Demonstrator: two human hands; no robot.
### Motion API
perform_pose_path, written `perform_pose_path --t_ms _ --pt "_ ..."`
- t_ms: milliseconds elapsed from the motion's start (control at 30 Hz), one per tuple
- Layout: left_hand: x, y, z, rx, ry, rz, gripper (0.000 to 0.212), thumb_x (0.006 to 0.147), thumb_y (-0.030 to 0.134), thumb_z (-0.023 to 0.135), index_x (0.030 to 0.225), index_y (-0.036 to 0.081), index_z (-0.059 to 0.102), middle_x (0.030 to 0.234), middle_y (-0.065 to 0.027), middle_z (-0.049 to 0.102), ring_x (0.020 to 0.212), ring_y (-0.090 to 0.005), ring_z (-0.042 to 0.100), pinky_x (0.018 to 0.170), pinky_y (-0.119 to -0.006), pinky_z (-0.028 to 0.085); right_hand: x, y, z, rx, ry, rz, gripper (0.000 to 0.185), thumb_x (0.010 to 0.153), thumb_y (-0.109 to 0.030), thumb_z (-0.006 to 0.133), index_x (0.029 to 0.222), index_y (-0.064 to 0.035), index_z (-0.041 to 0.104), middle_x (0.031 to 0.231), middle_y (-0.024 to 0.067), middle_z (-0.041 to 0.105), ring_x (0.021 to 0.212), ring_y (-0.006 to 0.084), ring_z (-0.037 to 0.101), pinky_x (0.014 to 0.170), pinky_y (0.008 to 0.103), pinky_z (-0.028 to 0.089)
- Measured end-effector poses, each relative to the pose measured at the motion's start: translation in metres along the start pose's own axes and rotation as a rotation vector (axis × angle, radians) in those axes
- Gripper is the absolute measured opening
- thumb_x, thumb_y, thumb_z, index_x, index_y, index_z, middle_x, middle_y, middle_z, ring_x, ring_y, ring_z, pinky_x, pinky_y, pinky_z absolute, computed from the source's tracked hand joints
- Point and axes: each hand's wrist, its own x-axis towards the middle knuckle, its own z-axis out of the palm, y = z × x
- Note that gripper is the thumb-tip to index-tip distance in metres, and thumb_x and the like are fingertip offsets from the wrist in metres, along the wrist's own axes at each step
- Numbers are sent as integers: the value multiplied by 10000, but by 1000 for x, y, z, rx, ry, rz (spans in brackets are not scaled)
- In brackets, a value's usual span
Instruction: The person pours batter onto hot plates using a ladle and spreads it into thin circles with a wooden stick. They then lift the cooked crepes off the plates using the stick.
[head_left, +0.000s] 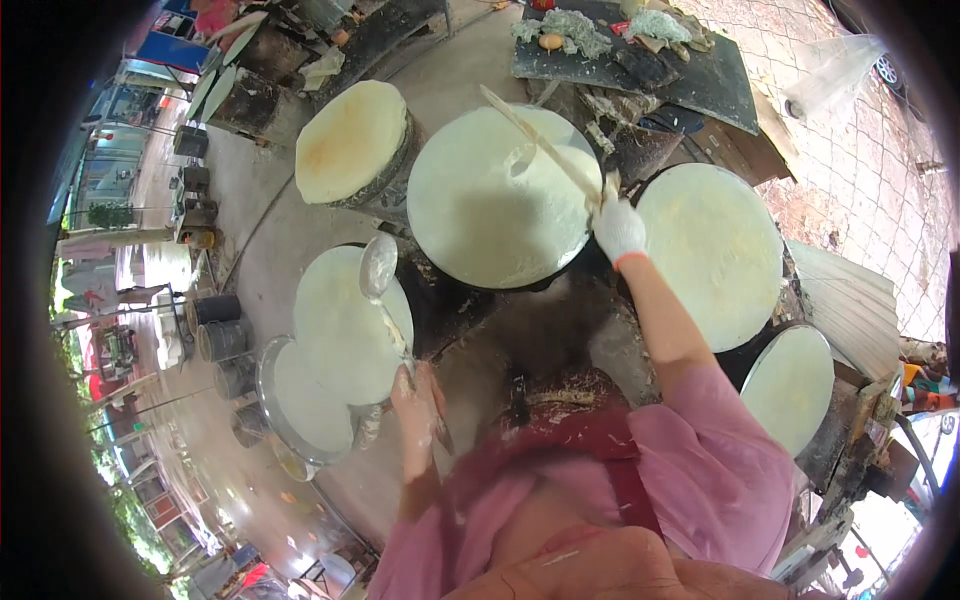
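Note:
My bare left hand (417, 405) grips the handle of a batter-coated metal ladle (379, 264), whose bowl hangs over a round griddle covered with pale batter (337, 330) at the left. My right hand (619, 228), in a white glove, holds a wooden spreader stick (541, 144) at the right rim of the middle griddle. The stick slants up and left across the wet, pale batter layer (480, 165) there. One small gap shows in that layer, near the stick. Below the left griddle, a metal basin (264, 390) contains white batter.
More pale rounds lie on griddles to the right (709, 259), far right (791, 390) and back left, where the flatbread (349, 142) is browned. A dark board (709, 86) at the back bears an egg (551, 42) and crumpled plastic. Wire fencing (840, 172) stands at the right.

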Motion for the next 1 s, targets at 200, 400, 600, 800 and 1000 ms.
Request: perform_pose_path --t_ms 200,400,600,800,1000 --pt "-6 -1 12 -68 18 -20 179 968 167 454 894 5 472 533 -7 385 337 -99 328 304 -239 295 45 -61 -33 280 160 -281 352 897 -278 505 1157 -43 539 1011 196 629 900 291 643 764 381 503" --pt "-4 11 18 -42 -4 -33 198 969 189 444 879 14 466 522 -11 380 333 -109 350 300 -245 304 -89 15 36 1334 47 -80 382 874 -105 613 1230 10 539 941 14 607 855 97 552 776 254 463" --pt "40 34 60 -26 -139 32 253 949 252 499 853 18 487 524 -3 375 349 -118 364 329 -250 282 -133 45 32 1440 -396 288 174 867 -300 626 962 -153 632 615 -59 488 428 45 386 379 211 283" --pt "144 81 111 2 -423 160 228 930 232 514 822 32 495 550 3 397 365 -117 384 348 -252 281 -112 48 9 1336 -297 307 280 864 -202 638 1101 -55 609 665 -75 472 529 31 394 471 197 325" --pt "247 83 170 10 -761 111 199 891 206 504 774 46 494 564 4 402 424 -112 407 416 -258 306 -146 57 54 1459 -189 248 374 871 -94 614 1235 -36 548 902 -35 575 717 31 490 635 185 412"
